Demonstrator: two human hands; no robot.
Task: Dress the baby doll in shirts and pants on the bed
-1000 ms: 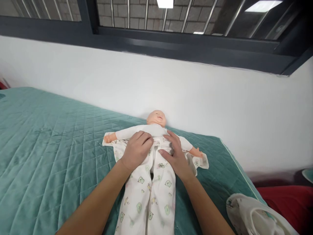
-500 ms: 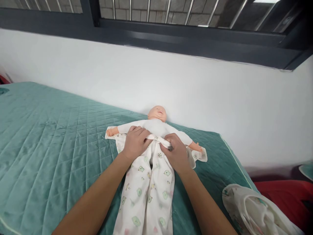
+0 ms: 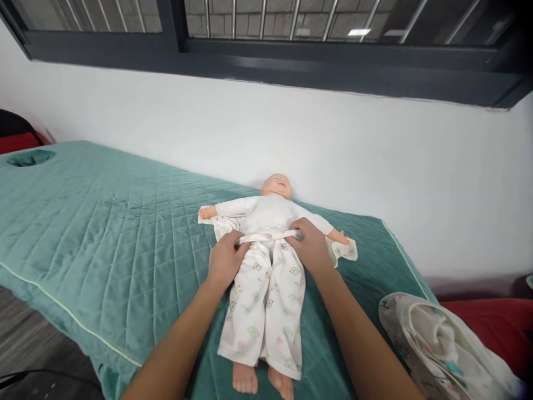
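Observation:
A baby doll [image 3: 272,214] lies on its back on a green quilted cover, arms spread, its head near the wall. Printed white trousers [image 3: 266,300] cover its legs, and both bare feet stick out at the hems. My left hand [image 3: 225,258] pinches the waistband at the left side of the doll's waist. At the right side, my right hand [image 3: 310,244] grips the same band, which is stretched between the hands. A printed cloth garment [image 3: 339,251] lies partly under the doll's body and arms.
The green cover [image 3: 104,244] spreads over a bed with a face hole at the far left. A bundled printed cloth [image 3: 441,344] lies at the lower right beside a red chair [image 3: 495,328]. Behind stand a white wall and a barred window.
The view has shifted, and the doll's feet now show below the hems. My hands have moved apart along the waistband, my left hand now lower beside the waist.

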